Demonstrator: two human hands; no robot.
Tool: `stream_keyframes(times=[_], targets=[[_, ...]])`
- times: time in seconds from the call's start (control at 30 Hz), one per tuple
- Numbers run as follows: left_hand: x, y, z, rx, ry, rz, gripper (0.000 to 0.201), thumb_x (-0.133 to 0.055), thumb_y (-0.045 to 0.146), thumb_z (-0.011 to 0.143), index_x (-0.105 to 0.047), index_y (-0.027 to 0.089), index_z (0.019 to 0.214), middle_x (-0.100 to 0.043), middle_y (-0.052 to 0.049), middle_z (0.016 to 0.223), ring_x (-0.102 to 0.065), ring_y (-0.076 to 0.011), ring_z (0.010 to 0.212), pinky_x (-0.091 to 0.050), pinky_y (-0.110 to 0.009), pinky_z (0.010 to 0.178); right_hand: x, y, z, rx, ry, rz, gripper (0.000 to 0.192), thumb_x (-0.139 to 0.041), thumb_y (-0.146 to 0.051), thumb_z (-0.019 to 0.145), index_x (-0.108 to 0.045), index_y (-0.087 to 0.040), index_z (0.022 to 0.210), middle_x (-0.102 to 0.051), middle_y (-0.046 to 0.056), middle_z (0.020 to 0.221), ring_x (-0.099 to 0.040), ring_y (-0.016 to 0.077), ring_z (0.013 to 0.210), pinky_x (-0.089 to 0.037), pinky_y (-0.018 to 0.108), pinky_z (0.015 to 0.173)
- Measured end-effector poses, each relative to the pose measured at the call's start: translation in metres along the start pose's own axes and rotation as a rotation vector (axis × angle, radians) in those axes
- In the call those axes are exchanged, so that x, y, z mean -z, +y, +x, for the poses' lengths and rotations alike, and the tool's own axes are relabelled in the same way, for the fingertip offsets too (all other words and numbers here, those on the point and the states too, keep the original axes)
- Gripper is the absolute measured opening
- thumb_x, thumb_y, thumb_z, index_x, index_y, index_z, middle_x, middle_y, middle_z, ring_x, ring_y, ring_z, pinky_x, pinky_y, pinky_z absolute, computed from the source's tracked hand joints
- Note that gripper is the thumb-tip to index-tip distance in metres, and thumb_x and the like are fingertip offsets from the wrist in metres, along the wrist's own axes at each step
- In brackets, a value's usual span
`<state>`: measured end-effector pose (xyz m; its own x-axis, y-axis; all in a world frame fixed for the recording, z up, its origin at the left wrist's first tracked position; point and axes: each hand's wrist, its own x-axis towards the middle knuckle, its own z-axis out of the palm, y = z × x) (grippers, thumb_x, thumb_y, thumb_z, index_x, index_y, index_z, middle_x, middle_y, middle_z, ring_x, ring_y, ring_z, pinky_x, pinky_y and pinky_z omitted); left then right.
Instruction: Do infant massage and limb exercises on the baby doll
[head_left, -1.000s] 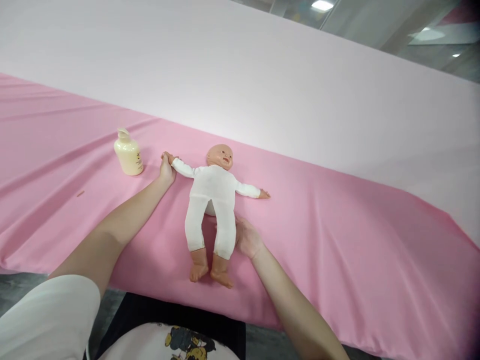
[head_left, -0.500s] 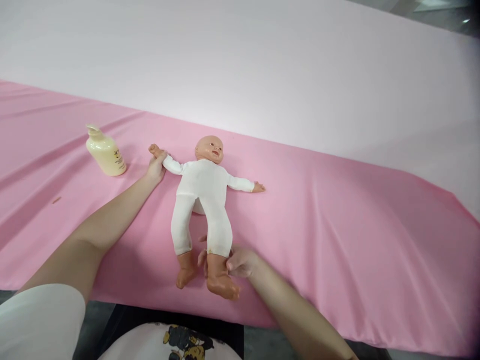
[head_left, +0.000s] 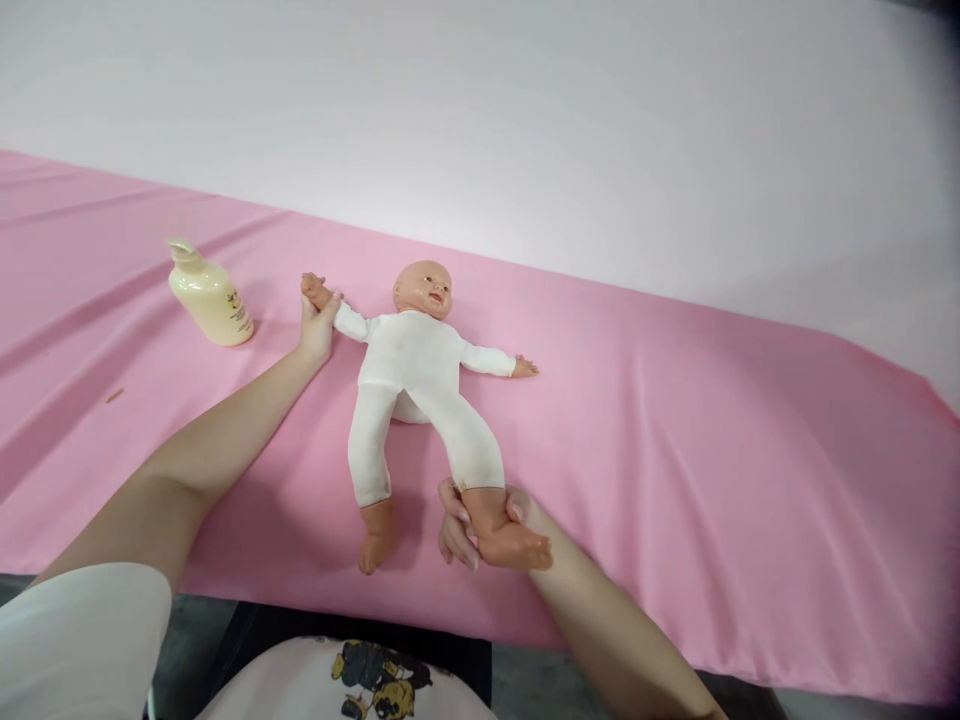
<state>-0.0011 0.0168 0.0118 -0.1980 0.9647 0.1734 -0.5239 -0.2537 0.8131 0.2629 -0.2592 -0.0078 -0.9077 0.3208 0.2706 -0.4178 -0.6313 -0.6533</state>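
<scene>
A baby doll (head_left: 412, 350) with a white cloth body lies on its back on a pink cloth (head_left: 570, 430), head away from me and arms spread. My left hand (head_left: 318, 328) is closed around the doll's wrist on the left side. At the doll's lower leg on the right side, my right hand (head_left: 465, 525) wraps from beneath around the ankle, with the thumb on one side and the fingers on the other. That leg is swung outward to the right; the doll's other leg points straight toward me.
Left of the doll stands a pale yellow pump bottle (head_left: 214, 300). A small brown strip (head_left: 115, 396) lies on the cloth at far left. Behind the pink cloth stretches a white surface (head_left: 465, 130). The cloth's near edge drops off by my lap.
My right hand has taken the doll's leg to the right, widening the gap between its legs. My left hand keeps hold of the doll's wrist. The view has shifted slightly.
</scene>
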Motion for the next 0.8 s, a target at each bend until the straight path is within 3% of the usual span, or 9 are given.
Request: stream_keyframes(times=[0.1, 0.23, 0.33, 0.43, 0.57, 0.8], targets=[[-0.006, -0.005, -0.010, -0.113, -0.112, 0.130, 0.063, -0.084, 0.048, 0.077, -0.048, 0.030, 0.125, -0.062, -0.007, 0.118, -0.060, -0.0240, 0.119, -0.048, -0.039, 0.102, 0.003, 0.000, -0.004, -0.014, 0.134, -0.027, 0.071, -0.071, -0.081, 0.065, -0.044, -0.023, 0.095, -0.070, 0.000, 0.070, -0.063, 0.0147, 0.054, -0.053, 0.035, 0.068], [-0.011, -0.013, -0.019, -0.264, -0.369, 0.317, 0.050, -0.061, 0.066, 0.090, -0.045, 0.028, 0.118, -0.059, -0.006, 0.107, -0.062, -0.0211, 0.103, -0.050, -0.043, 0.096, 0.000, -0.009, -0.008, -0.042, 0.308, -0.086, 0.070, -0.058, -0.086, 0.074, -0.043, -0.022, 0.100, -0.068, -0.001, 0.064, -0.054, 0.0124, 0.041, -0.048, 0.030, 0.052], [-0.015, -0.011, -0.027, -0.434, -0.515, 0.435, 0.037, -0.052, 0.061, 0.097, -0.045, 0.026, 0.108, -0.057, -0.005, 0.100, -0.060, -0.0194, 0.097, -0.051, -0.044, 0.095, -0.008, -0.021, -0.008, -0.036, 0.400, -0.089, 0.063, -0.051, -0.080, 0.083, -0.047, -0.020, 0.102, -0.065, -0.003, 0.060, -0.044, 0.0101, 0.036, -0.046, 0.031, 0.050], [-0.020, -0.002, -0.038, -0.507, -0.648, 0.589, 0.036, -0.056, 0.057, 0.096, -0.050, 0.023, 0.108, -0.062, -0.007, 0.101, -0.061, -0.0211, 0.099, -0.051, -0.043, 0.095, -0.019, -0.032, -0.006, -0.009, 0.493, -0.047, 0.059, -0.048, -0.076, 0.089, -0.050, -0.018, 0.102, -0.063, -0.005, 0.058, -0.029, 0.0048, 0.032, -0.043, 0.029, 0.050], [-0.026, 0.011, -0.050, -0.586, -0.794, 0.816, 0.042, -0.058, 0.053, 0.094, -0.056, 0.019, 0.119, -0.067, -0.012, 0.113, -0.063, -0.0248, 0.105, -0.050, -0.046, 0.097, -0.026, -0.040, -0.003, -0.007, 0.559, -0.009, 0.058, -0.047, -0.074, 0.091, -0.053, -0.017, 0.098, -0.059, -0.005, 0.054, -0.030, 0.0062, 0.035, -0.032, 0.025, 0.045], [-0.032, 0.014, -0.057, -0.773, -0.959, 0.944, 0.033, -0.056, 0.039, 0.095, -0.063, 0.022, 0.123, -0.070, -0.013, 0.121, -0.062, -0.0272, 0.116, -0.045, -0.050, 0.104, -0.024, -0.043, 0.001, 0.069, 0.676, 0.016, 0.054, -0.050, -0.069, 0.091, -0.056, -0.016, 0.096, -0.059, -0.006, 0.052, -0.019, 0.0037, 0.032, -0.022, 0.023, 0.042]])
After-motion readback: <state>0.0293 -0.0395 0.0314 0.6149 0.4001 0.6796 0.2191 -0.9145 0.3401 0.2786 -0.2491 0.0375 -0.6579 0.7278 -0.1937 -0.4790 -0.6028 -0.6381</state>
